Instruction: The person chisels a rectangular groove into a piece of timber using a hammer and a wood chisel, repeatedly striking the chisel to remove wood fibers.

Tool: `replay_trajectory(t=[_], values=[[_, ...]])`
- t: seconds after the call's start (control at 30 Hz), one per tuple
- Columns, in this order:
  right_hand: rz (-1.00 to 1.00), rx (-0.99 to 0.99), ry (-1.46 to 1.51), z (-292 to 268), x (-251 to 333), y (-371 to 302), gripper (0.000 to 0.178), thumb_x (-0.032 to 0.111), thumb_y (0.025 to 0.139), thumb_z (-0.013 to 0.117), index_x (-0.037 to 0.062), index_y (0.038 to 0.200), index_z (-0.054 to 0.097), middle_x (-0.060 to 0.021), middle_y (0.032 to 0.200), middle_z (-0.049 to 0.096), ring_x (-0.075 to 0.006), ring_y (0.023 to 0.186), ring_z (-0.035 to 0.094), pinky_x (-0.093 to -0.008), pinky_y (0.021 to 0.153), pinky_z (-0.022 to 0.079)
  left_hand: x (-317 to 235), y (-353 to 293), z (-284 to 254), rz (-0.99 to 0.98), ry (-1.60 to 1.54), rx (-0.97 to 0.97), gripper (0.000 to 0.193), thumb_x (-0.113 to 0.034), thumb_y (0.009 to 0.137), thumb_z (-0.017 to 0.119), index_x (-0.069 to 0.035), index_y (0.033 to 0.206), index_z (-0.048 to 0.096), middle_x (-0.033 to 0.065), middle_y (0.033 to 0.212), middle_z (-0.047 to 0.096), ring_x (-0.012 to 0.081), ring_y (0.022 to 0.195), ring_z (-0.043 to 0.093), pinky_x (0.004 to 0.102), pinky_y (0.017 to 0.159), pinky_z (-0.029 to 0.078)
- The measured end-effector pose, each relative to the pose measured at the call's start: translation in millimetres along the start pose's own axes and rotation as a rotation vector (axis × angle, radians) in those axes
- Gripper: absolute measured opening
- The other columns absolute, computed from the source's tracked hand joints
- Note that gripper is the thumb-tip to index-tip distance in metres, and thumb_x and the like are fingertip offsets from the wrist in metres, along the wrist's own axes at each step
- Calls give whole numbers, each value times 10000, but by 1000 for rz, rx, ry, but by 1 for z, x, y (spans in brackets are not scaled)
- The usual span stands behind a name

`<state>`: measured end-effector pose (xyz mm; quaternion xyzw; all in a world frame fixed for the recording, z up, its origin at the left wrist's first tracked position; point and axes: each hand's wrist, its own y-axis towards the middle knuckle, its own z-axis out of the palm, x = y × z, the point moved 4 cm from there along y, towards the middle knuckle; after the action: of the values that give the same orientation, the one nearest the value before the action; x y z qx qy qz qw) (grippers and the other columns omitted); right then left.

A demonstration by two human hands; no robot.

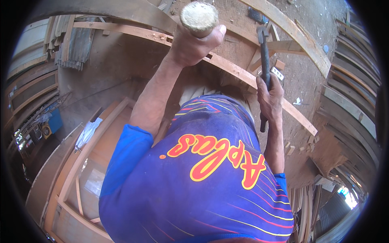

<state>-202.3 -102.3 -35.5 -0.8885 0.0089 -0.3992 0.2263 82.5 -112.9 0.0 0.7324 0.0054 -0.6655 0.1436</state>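
My left hand (190,50) is raised and closed around a thick round wooden mallet (198,17), whose pale, worn end faces up. The rest of the mallet is hidden behind the fist. In my right hand (270,97) is a hammer (265,56), gripped by its dark handle with the head pointing away from me. The handle's lower end sticks out below the fist. Beneath both hands a long wooden rail (239,73) with cut slots runs slantwise from far left to near right. Whether either hand touches it, I cannot tell.
A curved timber (300,36) and crossing wooden pieces lie at the far right. Stacked boards (352,93) line the right side. At left stand a wooden frame panel (69,190) with a white cloth (88,133) on it, and leaning slats (77,44). Wood scraps litter the floor.
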Motion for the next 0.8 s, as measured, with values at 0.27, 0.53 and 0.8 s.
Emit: replay_trajectory(t=[0.27, 0.53, 0.8], values=[[-856, -274, 548, -71, 158, -20, 122, 104, 1029, 580, 27, 1123, 578, -4, 752, 563, -17, 532, 478, -177, 442, 349, -12, 3, 2, 162, 77, -25, 136, -53, 860, 702, -44, 755, 616, 1, 651, 576, 118, 608, 548, 329, 575, 458], [-683, 7, -442, -64, 181, -30, 173, 131, 941, 666, 59, 1086, 603, -205, 797, 653, -386, 730, 667, -479, 637, 492, 10, -18, -10, 287, 191, -183, 96, -73, 865, 719, -27, 819, 649, 37, 711, 621, 162, 659, 581, 356, 643, 495], [-1317, -396, -294, -97, 193, -21, 112, 66, 925, 617, 5, 1017, 602, -123, 785, 636, -320, 720, 653, -438, 600, 523, 21, -21, -6, 155, 178, -46, 109, -91, 862, 746, -20, 909, 677, 45, 761, 662, 133, 705, 613, 331, 677, 523]])
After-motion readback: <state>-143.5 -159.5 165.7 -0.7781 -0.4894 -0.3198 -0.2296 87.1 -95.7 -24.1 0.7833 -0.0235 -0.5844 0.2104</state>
